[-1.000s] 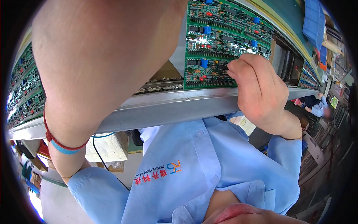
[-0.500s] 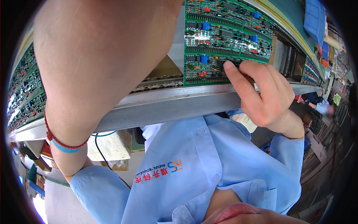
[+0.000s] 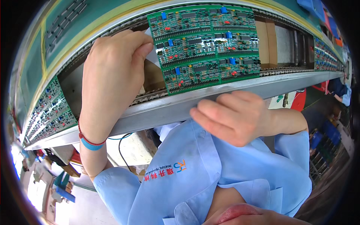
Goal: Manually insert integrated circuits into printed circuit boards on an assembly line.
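Observation:
A green circuit board panel (image 3: 204, 52), crowded with chips, blue blocks, red parts and rows of black pins, rests across the conveyor's two chain rails. My left hand (image 3: 114, 67) is just left of the panel, thumb and fingers closed together. A whitish sheet (image 3: 153, 56) shows between its fingertips and the panel; whether I hold the sheet or something small is hidden. Over the near metal rail (image 3: 161, 112), apart from the panel, my right hand (image 3: 234, 118) is curled into a loose fist. What it holds, if anything, cannot be seen.
More populated boards (image 3: 50, 112) lie on the conveyor at the left, and another board (image 3: 325, 56) at the far right. Strips of black parts (image 3: 65, 24) sit on the green surface beyond the far rail. Blue bins (image 3: 313, 9) stand at the upper right.
My right hand has drawn back from the panel's lower row to over the near rail. My left hand, earlier out of view beyond the top edge, is now beside the panel's left edge.

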Tool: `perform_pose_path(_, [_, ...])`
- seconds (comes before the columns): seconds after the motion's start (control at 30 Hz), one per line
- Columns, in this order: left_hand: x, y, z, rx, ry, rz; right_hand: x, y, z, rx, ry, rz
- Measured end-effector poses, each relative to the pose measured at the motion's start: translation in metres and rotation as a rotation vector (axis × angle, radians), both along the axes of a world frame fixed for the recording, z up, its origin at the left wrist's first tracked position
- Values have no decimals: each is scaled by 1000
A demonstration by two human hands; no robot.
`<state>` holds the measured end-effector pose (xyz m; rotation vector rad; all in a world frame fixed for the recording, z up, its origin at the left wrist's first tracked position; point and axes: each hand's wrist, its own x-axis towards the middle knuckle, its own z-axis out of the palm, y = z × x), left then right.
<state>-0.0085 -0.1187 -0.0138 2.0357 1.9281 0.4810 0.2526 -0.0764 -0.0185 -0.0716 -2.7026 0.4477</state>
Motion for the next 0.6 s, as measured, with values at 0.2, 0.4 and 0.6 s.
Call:
perform_pose_path(0.2, [24,14,4,59,25,-11,-4,-7,-12,31,104,-69])
perform_pose_path(0.4, [38,24,10,34,88,-27,-6,-8,-18,8,145,-158])
perform_pose_path(0.6, [41,27,11,27,123,-16,-12,-7,-20,57,43,-262])
